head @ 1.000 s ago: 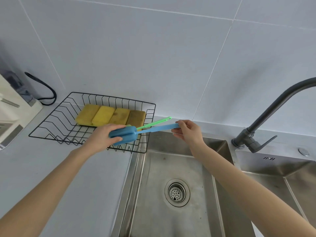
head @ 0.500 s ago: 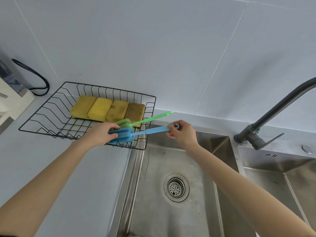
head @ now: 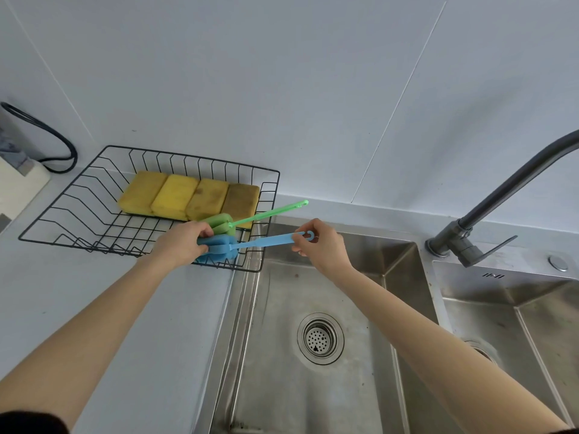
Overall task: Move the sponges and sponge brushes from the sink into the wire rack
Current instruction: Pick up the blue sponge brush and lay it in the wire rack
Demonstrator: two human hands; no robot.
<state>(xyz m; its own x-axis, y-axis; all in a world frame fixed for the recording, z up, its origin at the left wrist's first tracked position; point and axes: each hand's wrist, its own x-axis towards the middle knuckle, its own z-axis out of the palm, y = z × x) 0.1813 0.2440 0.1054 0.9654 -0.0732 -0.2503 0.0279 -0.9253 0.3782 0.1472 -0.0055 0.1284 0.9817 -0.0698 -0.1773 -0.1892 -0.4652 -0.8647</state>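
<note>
A black wire rack stands on the counter left of the sink. Several yellow sponges lie in a row at its back. A green sponge brush rests in the rack's right front corner, its handle sticking out over the rim. Beside it is a blue sponge brush. My left hand grips its blue foam head inside the rack. My right hand pinches the ring end of its handle above the sink's back left corner. The sink basin holds no sponges.
A dark grey faucet rises at the right between the two basins. The drain strainer sits in the left basin. A black cable and a white appliance are at the far left. The tiled wall runs behind.
Both hands have lowered the blue brush so its head now sits low in the rack beside the green brush. The green brush lies free in the rack.
</note>
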